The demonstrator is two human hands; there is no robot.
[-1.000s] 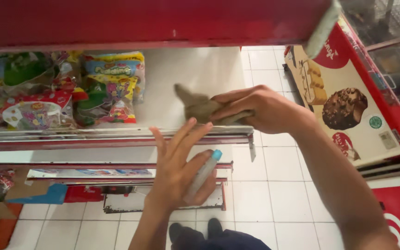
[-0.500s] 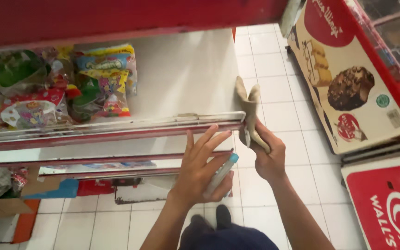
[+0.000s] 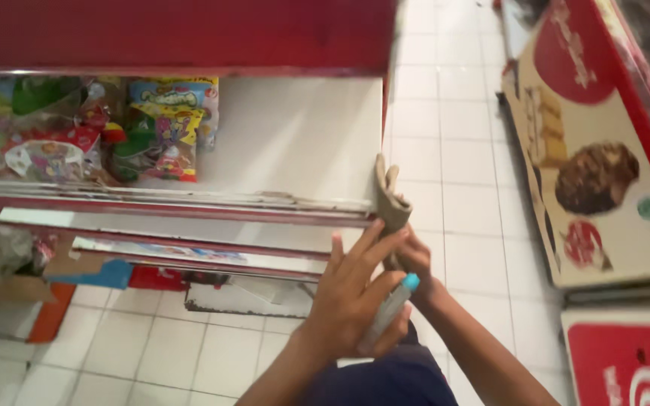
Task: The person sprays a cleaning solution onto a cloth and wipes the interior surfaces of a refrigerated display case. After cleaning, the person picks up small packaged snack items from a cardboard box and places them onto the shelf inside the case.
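The left hand [image 3: 351, 297] comes up from the bottom edge on a forearm angled toward the upper right, its back to the camera. Its fingers [image 3: 374, 244] are stretched out and fanned loosely toward the shelf edge, while the palm and thumb side close round a small pale spray bottle [image 3: 389, 312] with a light blue cap that pokes out to the right of the knuckles. The bottle lies slanted along the hand, cap uppermost. The right hand [image 3: 413, 256] sits just behind and to the right of the left, its arm running down to the lower right corner of the view. Much of it is hidden by the left hand's fingers, but it is closed round the lower part of a crumpled brown cloth [image 3: 390, 197]. The cloth stands up out of that grip and is pressed against the right-hand end of the white shelf [image 3: 295, 139], at the corner where the worn front rail stops. On the shelf's left part, well apart from both hands, lie colourful snack bags [image 3: 163, 128], bunched together. Lower shelves step out beneath, above a white tiled floor [image 3: 445, 113]. To the right, across the aisle, stands a red freezer cabinet [image 3: 603, 165] with ice cream pictures on its side.
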